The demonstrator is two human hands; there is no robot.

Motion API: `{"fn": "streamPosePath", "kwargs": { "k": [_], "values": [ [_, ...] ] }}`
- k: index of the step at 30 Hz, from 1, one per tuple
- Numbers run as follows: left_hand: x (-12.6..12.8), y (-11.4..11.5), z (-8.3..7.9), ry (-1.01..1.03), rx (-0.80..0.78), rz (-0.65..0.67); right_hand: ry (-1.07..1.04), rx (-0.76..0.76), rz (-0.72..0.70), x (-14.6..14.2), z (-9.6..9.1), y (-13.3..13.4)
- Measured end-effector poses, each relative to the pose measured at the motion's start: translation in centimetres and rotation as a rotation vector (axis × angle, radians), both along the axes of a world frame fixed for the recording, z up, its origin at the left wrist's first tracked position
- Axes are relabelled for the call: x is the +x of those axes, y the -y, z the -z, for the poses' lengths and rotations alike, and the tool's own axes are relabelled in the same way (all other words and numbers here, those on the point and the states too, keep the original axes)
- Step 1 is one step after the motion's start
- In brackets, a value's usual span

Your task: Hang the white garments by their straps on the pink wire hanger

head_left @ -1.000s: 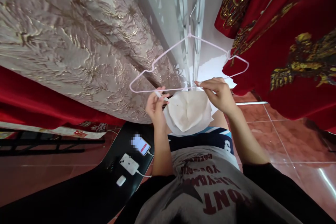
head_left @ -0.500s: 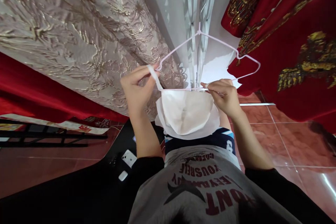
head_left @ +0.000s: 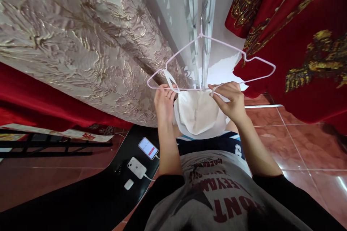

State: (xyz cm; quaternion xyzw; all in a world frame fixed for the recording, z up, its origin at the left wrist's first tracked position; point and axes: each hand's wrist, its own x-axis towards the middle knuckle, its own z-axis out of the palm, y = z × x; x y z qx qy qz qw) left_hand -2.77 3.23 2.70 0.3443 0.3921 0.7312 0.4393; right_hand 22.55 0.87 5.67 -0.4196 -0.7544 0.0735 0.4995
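Observation:
A pink wire hanger [head_left: 225,42] with a metal hook is held up in front of me. On its left side, a thin strap of a white strappy garment [head_left: 197,115] lies over the notch. My left hand [head_left: 166,101] is at the lower bar beside that strap, with its fingers apart and loosely bent. My right hand [head_left: 230,99] pinches the garment's right strap by the lower bar, inside the hanger's right end. The garment hangs below the bar, above my lap; its lower layer looks thin and sheer.
White metal rails [head_left: 195,18] stand behind the hanger. A pale embossed curtain [head_left: 94,43] is at left, and red gold-trimmed cloth [head_left: 306,72] at right. On a black bench [head_left: 119,158] lie a lit phone [head_left: 148,148], a white phone [head_left: 137,168] and a small white case [head_left: 128,184].
The left strap has gone onto the hanger's left notch and my left hand has let go of it, moving right and down to the lower bar. My right hand keeps its place.

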Motion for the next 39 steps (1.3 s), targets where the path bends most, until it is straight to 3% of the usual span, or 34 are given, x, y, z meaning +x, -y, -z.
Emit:
{"fn": "streamPosePath", "kwargs": {
  "k": [3, 7, 9, 12, 17, 19, 21, 24, 25, 27, 29, 31, 36, 39],
  "values": [
    [1.5, 0.2, 0.4, 0.051, 0.035, 0.011, -0.085, 0.011, 0.083, 1.2, 1.1, 0.0],
    [0.6, -0.3, 0.0, 0.032, 0.052, -0.037, -0.387, 0.233, 0.291, 5.1, 2.7, -0.8],
    [0.0, -0.5, -0.2, 0.018, 0.047, -0.051, -0.489, 0.305, 0.337, 7.1, 2.5, -1.4],
    [-0.3, -0.8, -0.2, 0.014, 0.020, -0.038, -0.451, 0.211, 0.261, 8.5, 0.0, -2.1],
    [0.3, -0.8, 0.0, 0.044, 0.010, -0.019, -0.170, 0.030, 0.183, 7.4, -6.2, -1.7],
    [0.5, -0.7, 0.0, 0.052, 0.012, 0.000, -0.056, 0.030, 0.185, 6.7, -7.7, -1.3],
    [0.5, -0.5, 0.1, 0.049, 0.013, 0.012, 0.013, 0.155, 0.179, 5.8, -8.1, -0.8],
    [0.6, -0.3, 0.0, 0.048, 0.020, 0.016, -0.028, 0.376, 0.095, 3.7, -6.7, -0.2],
    [0.6, -0.2, 0.0, 0.048, 0.025, 0.014, -0.024, 0.342, 0.023, 2.9, -5.9, -0.1],
    [0.8, 0.1, -0.1, 0.040, 0.030, 0.001, 0.088, 0.123, -0.130, 1.1, -4.1, -0.1],
    [1.2, 0.5, 0.0, 0.016, 0.028, -0.024, 0.232, -0.078, -0.197, -0.3, -2.4, -0.4],
    [1.8, 1.2, 0.2, -0.017, 0.022, -0.034, 0.279, -0.132, -0.154, -1.0, -1.3, -0.7],
    [3.4, 3.7, 1.3, -0.177, -0.018, 0.005, 0.209, -0.078, -0.049, -1.0, -0.4, -0.7],
    [3.8, 5.4, 0.3, -0.353, 0.000, -0.061, 0.188, -0.089, -0.041, -0.7, -0.5, -0.7]
  ]
}}
